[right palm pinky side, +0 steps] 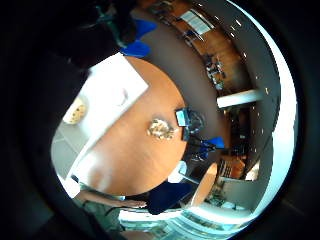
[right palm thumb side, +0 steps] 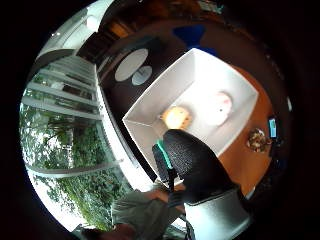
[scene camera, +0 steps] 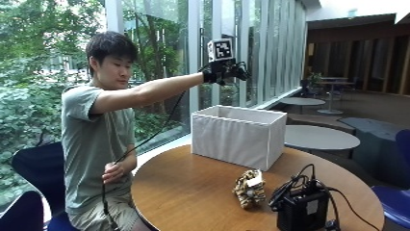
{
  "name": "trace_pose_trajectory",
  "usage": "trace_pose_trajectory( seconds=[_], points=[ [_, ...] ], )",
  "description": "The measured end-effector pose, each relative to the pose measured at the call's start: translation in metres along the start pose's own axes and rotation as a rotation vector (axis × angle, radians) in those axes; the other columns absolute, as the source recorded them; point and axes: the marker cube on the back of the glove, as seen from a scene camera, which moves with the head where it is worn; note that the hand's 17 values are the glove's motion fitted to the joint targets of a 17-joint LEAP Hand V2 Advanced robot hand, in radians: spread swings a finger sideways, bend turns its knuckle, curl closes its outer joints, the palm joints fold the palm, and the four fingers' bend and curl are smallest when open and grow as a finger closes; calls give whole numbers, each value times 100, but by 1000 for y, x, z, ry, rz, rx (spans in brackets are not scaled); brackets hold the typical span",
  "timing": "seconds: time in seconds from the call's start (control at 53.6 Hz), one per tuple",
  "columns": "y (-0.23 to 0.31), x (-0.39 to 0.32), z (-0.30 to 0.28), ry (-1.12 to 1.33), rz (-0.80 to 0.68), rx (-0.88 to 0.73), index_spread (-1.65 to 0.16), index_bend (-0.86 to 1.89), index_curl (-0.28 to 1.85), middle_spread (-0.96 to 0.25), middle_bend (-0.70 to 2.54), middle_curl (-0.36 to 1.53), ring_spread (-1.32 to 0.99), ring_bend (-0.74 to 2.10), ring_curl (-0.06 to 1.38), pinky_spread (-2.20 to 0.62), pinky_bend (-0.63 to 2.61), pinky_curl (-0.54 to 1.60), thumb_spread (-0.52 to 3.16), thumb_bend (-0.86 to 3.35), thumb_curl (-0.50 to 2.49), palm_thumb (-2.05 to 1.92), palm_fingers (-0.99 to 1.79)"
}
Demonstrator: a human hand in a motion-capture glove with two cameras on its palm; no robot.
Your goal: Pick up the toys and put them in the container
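My gloved right hand [scene camera: 221, 72] is raised high above the white fabric container [scene camera: 238, 134], which stands on the round wooden table [scene camera: 185, 192]. The fingers look relaxed and I see nothing in them; a gloved finger [right palm thumb side: 192, 162] shows against the container's rim [right palm thumb side: 150, 107]. Inside the container lie a yellow-orange toy [right palm thumb side: 176, 117] and a white and pink toy [right palm thumb side: 218, 107]. A tan spotted plush toy [scene camera: 249, 188] lies on the table in front of the container, also seen from the palm [right palm pinky side: 160, 128].
A black device with cables [scene camera: 301, 207] sits near the table's front right edge, close to the plush toy. The person's bare left hand [scene camera: 112, 172] holds a cable at their lap. Glass windows stand behind the container.
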Motion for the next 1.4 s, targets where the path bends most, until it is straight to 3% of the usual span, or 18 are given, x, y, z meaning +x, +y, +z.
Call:
trace_pose_trajectory(
  seconds=[0.299,0.429,0.504,0.578,0.653,0.709,0.765,0.877,0.914,0.97,1.026,1.157,1.194,1.287,1.343,1.381,1.399],
  points=[
    [44,115,-4,-53,172,-39,-23,13,40,-8,25,44,-8,62,34,1,97,37,123,-3,39,-2,-5],
    [64,173,25,-99,161,-75,-24,13,37,-8,23,44,-8,62,34,1,96,36,124,-3,37,-2,-6],
    [66,202,50,-102,252,-113,-24,13,36,-9,22,43,-8,62,33,1,96,36,124,-3,36,-2,-6],
    [71,230,83,-83,267,-167,-24,12,34,-9,21,43,-8,61,33,1,96,36,124,-3,35,-2,-8],
    [85,272,133,15,118,-229,-24,11,32,-8,19,43,-8,58,32,1,96,36,124,-3,34,-2,-12],
    [83,292,166,2,244,-272,-24,12,32,-7,18,42,-7,53,31,1,95,35,124,-2,34,-1,-14],
    [74,304,202,-66,523,-317,-24,14,31,-6,16,41,-6,48,30,2,93,35,124,-2,33,-1,-19],
    [73,318,284,-65,732,-459,-23,11,30,-5,13,38,-4,37,27,2,88,34,122,-2,33,-1,-28],
    [73,314,309,-67,743,-483,-23,9,28,-4,13,37,-3,34,27,3,85,33,120,-3,33,-2,-32],
    [75,291,340,-70,571,-499,-22,8,27,-3,11,35,-2,30,26,3,84,33,117,-3,33,-2,-32],
    [73,276,355,-121,460,-430,-22,6,25,-3,9,33,0,28,26,5,91,34,117,-2,33,0,-27],
    [69,276,365,-134,434,-234,-25,9,21,-15,45,41,-7,41,27,-1,92,32,121,8,37,22,25],
    [69,275,367,-132,424,-183,-25,11,21,-18,59,46,-13,53,30,-5,86,31,122,12,39,30,44],
    [67,269,374,-102,422,-34,-26,18,23,-22,55,47,-24,80,39,-14,81,30,124,16,43,40,58],
    [65,264,373,-62,438,47,-26,17,22,-25,86,58,-30,92,43,-20,78,30,109,18,50,52,86],
    [64,262,370,-33,448,85,-26,17,23,-26,93,62,-33,95,45,-23,79,31,102,18,53,56,88],
    [63,260,368,-24,447,92,-26,24,26,-28,66,55,-34,100,48,-24,91,35,106,23,54,63,74]
  ],
)
